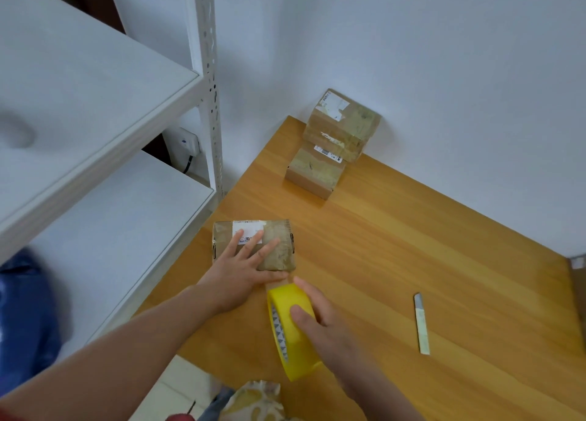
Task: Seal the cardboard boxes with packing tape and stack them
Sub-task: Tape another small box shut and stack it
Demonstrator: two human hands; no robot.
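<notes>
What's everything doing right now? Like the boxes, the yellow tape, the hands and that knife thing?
Near cardboard box: closed, taped over, flat on the table.
Tape roll: on edge, strip pulled out to the box.
Left hand: flat, pressing the box top.
Right hand: gripping the tape roll.
Stacked boxes: closed, taped, piled by the wall.
Utility knife: lying untouched on the table.

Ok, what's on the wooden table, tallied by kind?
Cardboard boxes: 4 (one box under the left hand, and a pile by the wall that looks like three)
Tape roll: 1, yellow, held by the right hand
Cutter: 1
Total: 6
</notes>
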